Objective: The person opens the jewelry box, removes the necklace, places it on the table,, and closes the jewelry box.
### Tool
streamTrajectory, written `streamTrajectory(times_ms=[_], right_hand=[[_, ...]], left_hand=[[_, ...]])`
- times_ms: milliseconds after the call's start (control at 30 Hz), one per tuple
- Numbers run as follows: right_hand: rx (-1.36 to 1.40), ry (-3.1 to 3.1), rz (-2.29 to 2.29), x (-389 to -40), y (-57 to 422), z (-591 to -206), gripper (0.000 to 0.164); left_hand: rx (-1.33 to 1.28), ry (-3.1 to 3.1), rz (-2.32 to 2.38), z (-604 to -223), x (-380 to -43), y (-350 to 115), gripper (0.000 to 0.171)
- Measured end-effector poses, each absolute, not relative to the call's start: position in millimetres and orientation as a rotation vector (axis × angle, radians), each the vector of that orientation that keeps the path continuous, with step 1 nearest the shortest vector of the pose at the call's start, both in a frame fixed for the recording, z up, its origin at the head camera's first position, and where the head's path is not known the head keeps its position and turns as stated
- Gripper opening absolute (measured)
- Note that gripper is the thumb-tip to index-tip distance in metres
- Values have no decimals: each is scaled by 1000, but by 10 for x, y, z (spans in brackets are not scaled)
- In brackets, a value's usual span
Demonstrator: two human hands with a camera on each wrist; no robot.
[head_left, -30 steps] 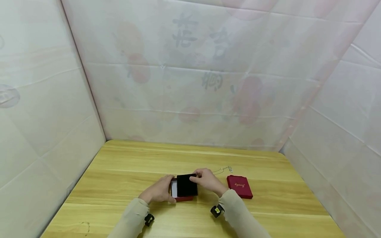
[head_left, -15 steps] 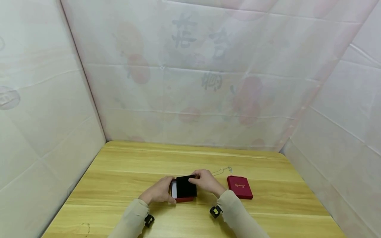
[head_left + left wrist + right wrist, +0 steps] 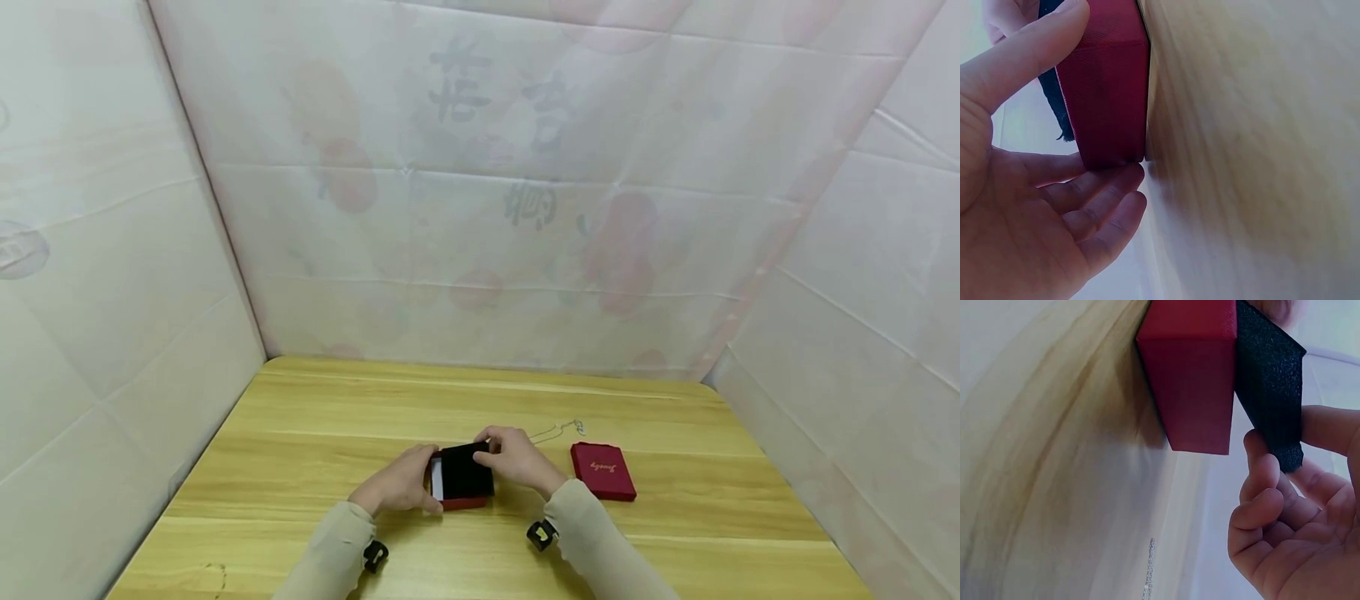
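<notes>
A red jewelry box base (image 3: pixel 465 503) with a white inside sits on the table. My left hand (image 3: pixel 401 483) holds it at its left side, the thumb on the front and the fingers round the back in the left wrist view. Over the box lies a black foam pad (image 3: pixel 467 472), tilted, with a strip of white inside showing at the left. My right hand (image 3: pixel 517 458) pinches the pad at its right edge between thumb and fingers. In the right wrist view, the foam pad (image 3: pixel 1269 381) stands partly out of the red box (image 3: pixel 1194 394).
A red box lid (image 3: pixel 603 471) with gold lettering lies to the right of my right hand. Behind that hand, a thin silver necklace (image 3: pixel 578 427) stretches along the wooden table (image 3: pixel 300 417). Pale cloth walls rise at the back and both sides.
My right hand has shifted slightly left with the black foam pad, and the pad covers a little more of the box. My left hand stays on the box.
</notes>
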State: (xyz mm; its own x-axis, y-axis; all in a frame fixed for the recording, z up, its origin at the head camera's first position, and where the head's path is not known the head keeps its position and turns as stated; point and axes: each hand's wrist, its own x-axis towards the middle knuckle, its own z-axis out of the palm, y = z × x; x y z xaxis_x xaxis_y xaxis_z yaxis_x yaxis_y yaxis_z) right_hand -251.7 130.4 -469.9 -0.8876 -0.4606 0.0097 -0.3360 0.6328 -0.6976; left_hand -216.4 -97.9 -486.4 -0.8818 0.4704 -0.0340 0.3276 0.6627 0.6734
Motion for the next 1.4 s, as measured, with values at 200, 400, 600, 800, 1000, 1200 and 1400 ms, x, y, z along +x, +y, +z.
streamTrajectory(times_ms=[200, 400, 600, 800, 1000, 1200, 1400], right_hand=[[-637, 2694, -1096, -2498, 1259, -4714, 20], [-631, 2719, -1093, -2487, 1210, -4711, 19], [-633, 2731, -1092, -2480, 1154, -4716, 18], [-608, 2721, -1076, -2471, 1120, -4730, 20], [-619, 2756, -1034, -2457, 1082, -4718, 18], [-641, 2809, -930, -2445, 1033, -4718, 18], [-672, 2849, -853, -2450, 1024, -4734, 19]], left_hand=[[635, 2644, 1044, -4857, -2157, -986, 90], [645, 2641, 1045, -4860, -2160, -989, 90], [648, 2635, 1053, -4856, -2164, -994, 92], [654, 2621, 1070, -4854, -2166, -1001, 90], [661, 2608, 1083, -4844, -2165, -1006, 87], [679, 2608, 1082, -4829, -2164, -1008, 84], [704, 2605, 1094, -4841, -2174, -1008, 82]])
